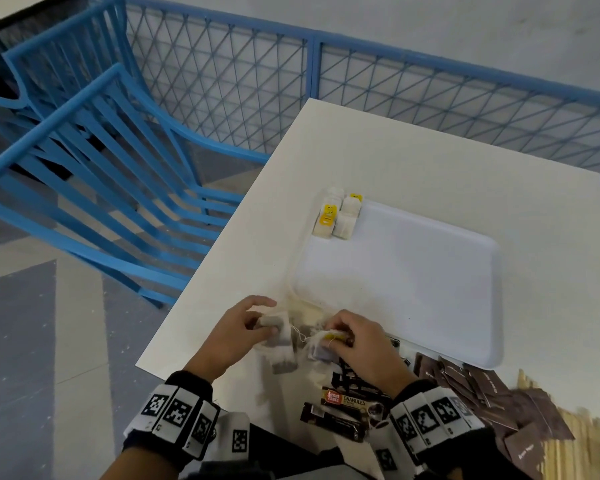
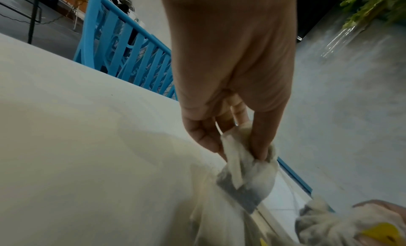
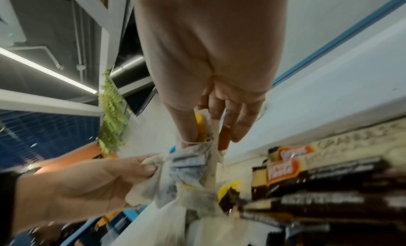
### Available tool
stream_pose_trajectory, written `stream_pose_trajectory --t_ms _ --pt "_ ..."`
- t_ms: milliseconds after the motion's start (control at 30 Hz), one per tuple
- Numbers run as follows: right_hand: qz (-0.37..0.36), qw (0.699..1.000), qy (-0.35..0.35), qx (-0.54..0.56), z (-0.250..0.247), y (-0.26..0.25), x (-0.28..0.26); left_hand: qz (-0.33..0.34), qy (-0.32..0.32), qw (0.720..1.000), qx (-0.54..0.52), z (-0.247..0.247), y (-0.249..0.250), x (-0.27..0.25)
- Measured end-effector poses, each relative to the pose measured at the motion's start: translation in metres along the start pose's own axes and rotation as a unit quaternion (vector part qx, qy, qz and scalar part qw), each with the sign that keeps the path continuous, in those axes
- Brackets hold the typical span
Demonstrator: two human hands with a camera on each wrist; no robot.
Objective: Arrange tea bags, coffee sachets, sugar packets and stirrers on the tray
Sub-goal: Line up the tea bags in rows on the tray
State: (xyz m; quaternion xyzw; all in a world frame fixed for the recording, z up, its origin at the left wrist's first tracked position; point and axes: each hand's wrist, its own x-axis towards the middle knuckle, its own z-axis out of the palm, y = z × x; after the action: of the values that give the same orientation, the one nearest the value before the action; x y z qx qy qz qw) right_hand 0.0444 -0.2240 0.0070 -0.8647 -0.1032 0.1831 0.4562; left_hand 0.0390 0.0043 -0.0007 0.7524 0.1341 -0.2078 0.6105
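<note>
A white tray (image 1: 413, 271) lies on the white table, with a few tea bags (image 1: 336, 218) with yellow tags lined up in its far left corner. Just in front of the tray's near left corner both hands work in a tangled heap of tea bags (image 1: 291, 344). My left hand (image 1: 246, 327) pinches one tea bag (image 2: 248, 164) between thumb and fingers. My right hand (image 1: 354, 337) pinches another tea bag (image 3: 197, 156) with its yellow tag (image 3: 201, 128) and string. Dark coffee sachets (image 1: 347, 401) lie near my right wrist.
Brown sugar packets (image 1: 482, 386) are piled at the right, wooden stirrers (image 1: 568, 441) beyond them at the table's near right corner. Blue chairs (image 1: 94, 161) stand left of the table, and a blue mesh fence (image 1: 395, 91) runs behind it.
</note>
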Motion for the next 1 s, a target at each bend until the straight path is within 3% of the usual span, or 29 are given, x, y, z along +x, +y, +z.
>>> stream_pose_trajectory --t_ms 133,300,533,767,900,1000 --pt "0.008 0.997 0.02 0.079 -0.016 0.0 -0.005 0.033 0.035 0.999 -0.021 0.002 0.008 0.001" --pt "-0.012 0.989 -0.046 0.14 -0.025 -0.015 -0.004 0.072 0.039 0.996 -0.018 0.01 0.023 0.007" --pt "-0.047 0.984 -0.073 0.155 -0.021 -0.037 0.005 0.03 -0.092 0.993 -0.074 0.031 0.043 0.006" --pt "-0.048 0.988 -0.045 0.14 -0.016 -0.041 0.013 -0.085 -0.164 0.967 -0.177 0.035 0.057 0.0" --pt "-0.046 0.99 0.001 0.135 -0.016 -0.037 0.016 -0.075 -0.212 0.947 -0.229 0.035 0.054 0.0" --pt "-0.024 0.987 0.032 0.153 -0.02 -0.035 0.019 -0.059 -0.209 0.949 -0.229 0.032 0.053 -0.002"
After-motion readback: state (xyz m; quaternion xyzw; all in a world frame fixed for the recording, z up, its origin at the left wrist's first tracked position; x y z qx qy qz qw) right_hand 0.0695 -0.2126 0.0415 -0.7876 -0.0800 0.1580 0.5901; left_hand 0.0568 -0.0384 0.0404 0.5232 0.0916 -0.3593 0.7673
